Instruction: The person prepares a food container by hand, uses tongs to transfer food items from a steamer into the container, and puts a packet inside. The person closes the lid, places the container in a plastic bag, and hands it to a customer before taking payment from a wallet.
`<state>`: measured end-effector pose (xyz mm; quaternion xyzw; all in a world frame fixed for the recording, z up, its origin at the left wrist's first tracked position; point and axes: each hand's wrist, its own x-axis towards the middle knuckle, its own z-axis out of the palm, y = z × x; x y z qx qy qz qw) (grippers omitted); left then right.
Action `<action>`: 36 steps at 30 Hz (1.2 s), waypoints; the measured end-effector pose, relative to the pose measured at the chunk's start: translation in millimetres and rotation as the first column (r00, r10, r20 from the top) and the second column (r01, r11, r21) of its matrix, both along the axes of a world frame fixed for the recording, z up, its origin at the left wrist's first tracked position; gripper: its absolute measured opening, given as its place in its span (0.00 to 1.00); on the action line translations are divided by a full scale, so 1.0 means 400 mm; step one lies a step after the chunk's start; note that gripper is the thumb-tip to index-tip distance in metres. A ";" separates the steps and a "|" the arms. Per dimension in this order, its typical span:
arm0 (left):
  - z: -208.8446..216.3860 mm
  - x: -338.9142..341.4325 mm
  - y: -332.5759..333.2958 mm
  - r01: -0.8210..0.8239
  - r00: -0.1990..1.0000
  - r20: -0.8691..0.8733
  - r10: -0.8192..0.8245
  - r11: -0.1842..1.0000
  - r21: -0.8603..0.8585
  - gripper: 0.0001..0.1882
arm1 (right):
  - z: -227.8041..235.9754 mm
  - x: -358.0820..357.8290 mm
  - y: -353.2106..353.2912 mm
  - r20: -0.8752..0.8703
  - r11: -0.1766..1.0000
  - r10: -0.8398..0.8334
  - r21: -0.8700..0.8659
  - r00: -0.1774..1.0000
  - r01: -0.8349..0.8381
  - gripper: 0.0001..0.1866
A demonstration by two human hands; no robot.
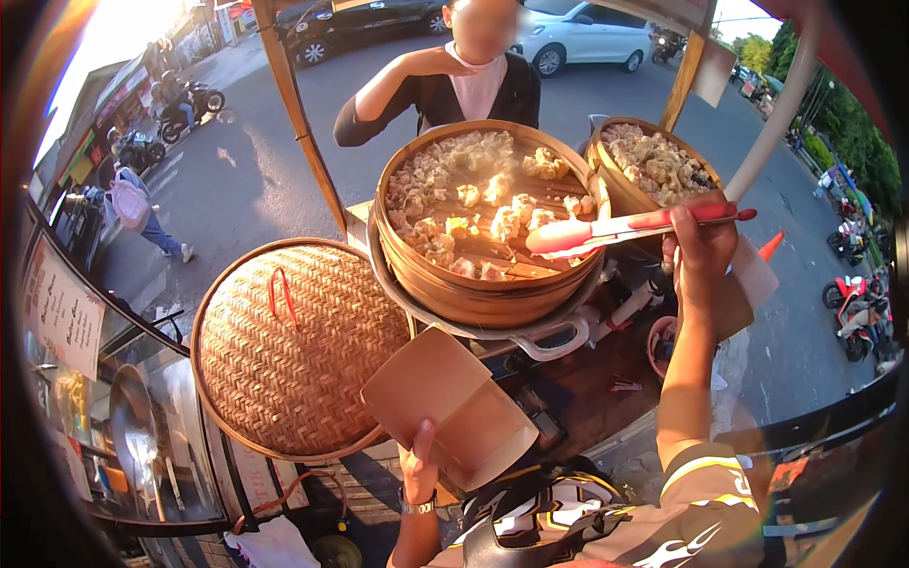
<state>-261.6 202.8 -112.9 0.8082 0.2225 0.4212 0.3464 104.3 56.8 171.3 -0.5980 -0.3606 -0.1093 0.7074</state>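
**Tongs [606,232] Over the Steamer [492,295], Box [478,407] at the Ready Hand**

A vendor's right hand [703,241] is closed around the red tongs, their tips above the right side of the big round steamer at a roadside stall. Whether the tips grip anything cannot be told. The left hand [419,470] grips an unfolded brown box, thumb pressed on its inner face, fingers hidden beneath. The box is tilted, nearer the vendor than the steamer.

Inside the steamer, dumplings [507,220] crowd the far left, with others scattered across the bare slats. The steamer sits on a metal pan [549,347] with a looped handle. Beyond it to the right stands a smaller steamer [608,189], heaped with more dumplings. To the left rests a woven lid [294,379] with a red loop [282,295]; the box's corner overlaps it in view.

Across the stall, a customer [393,106] in a dark top raises one hand below the chin. Behind are a white car [592,40] and a black car [379,26]. At left, a pedestrian with a pink backpack [131,201] walks the street; at right stands a red motorbike [852,301].
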 end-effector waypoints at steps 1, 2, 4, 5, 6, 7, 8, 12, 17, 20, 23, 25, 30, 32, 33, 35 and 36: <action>0.003 0.001 -0.003 -0.017 0.999 -0.041 0.025 0.984 0.178 0.20 | -0.005 -0.011 -0.012 0.044 0.998 -0.064 0.013 0.997 0.064 0.06; 0.028 0.013 -0.021 0.053 0.987 0.159 0.012 0.916 -0.397 0.22 | -0.018 -0.019 -0.022 0.035 0.999 -0.054 0.011 0.998 0.054 0.06; 0.046 0.027 -0.029 0.221 0.936 0.332 0.118 0.536 -0.815 0.24 | -0.032 -0.032 -0.054 0.059 0.999 -0.007 0.034 0.998 0.005 0.08; 0.048 0.027 -0.028 0.233 0.940 0.322 0.109 0.483 -0.844 0.25 | -0.044 -0.032 -0.064 0.047 0.999 -0.013 0.033 0.999 0.011 0.08; 0.053 0.030 -0.027 0.234 0.944 0.314 0.107 0.455 -0.859 0.26 | -0.050 -0.033 -0.069 0.040 0.999 -0.010 0.031 0.999 0.009 0.08; 0.058 0.033 -0.026 0.235 0.946 0.306 0.104 0.426 -0.874 0.27 | -0.052 -0.036 -0.071 0.035 0.999 -0.037 0.034 0.999 0.036 0.07; 0.067 0.039 -0.025 0.242 0.947 0.310 0.080 0.457 -0.856 0.26 | -0.056 -0.039 -0.074 0.029 0.997 -0.066 0.039 0.997 0.065 0.07; 0.064 0.026 -0.024 0.173 0.975 0.224 -0.007 0.660 -0.731 0.23 | -0.064 -0.032 -0.081 0.008 0.998 -0.053 0.037 0.999 0.052 0.06; 0.091 0.016 -0.019 0.122 0.987 0.163 -0.007 0.696 -0.708 0.21 | -0.054 -0.032 -0.074 0.014 0.999 -0.023 0.029 1.000 0.023 0.06; 0.100 0.015 -0.018 0.133 0.981 0.190 0.033 0.597 -0.791 0.21 | -0.030 -0.038 -0.053 0.033 1.000 -0.007 0.018 0.999 0.006 0.06; 0.105 0.019 -0.021 0.136 0.978 0.203 0.046 0.595 -0.792 0.22 | -0.024 -0.030 0.010 0.020 1.000 -0.001 0.009 1.000 0.001 0.05; 0.121 0.027 -0.024 0.134 0.975 0.211 0.073 0.564 -0.815 0.23 | -0.021 -0.032 0.080 0.004 0.996 0.086 0.038 0.996 -0.086 0.05; 0.116 0.023 -0.023 0.203 0.960 0.276 0.050 0.553 -0.808 0.28 | -0.004 -0.026 0.228 -0.013 0.958 0.287 -0.018 0.958 -0.287 0.06; 0.103 0.018 -0.025 0.209 0.959 0.280 0.034 0.580 -0.787 0.28 | -0.036 0.003 0.293 0.077 0.960 0.278 -0.041 0.957 -0.276 0.07; 0.104 0.017 -0.025 0.204 0.960 0.279 0.037 0.590 -0.781 0.28 | -0.017 -0.025 0.308 -0.023 0.956 0.274 -0.100 0.961 -0.275 0.09; 0.113 0.017 -0.025 0.131 0.973 0.226 0.034 0.726 -0.675 0.26 | -0.028 -0.016 0.365 0.141 0.955 0.289 -0.110 0.947 -0.275 0.08; 0.115 0.019 -0.024 0.097 0.979 0.202 0.038 0.783 -0.615 0.27 | -0.024 -0.026 0.378 0.152 0.948 0.309 -0.124 0.939 -0.292 0.08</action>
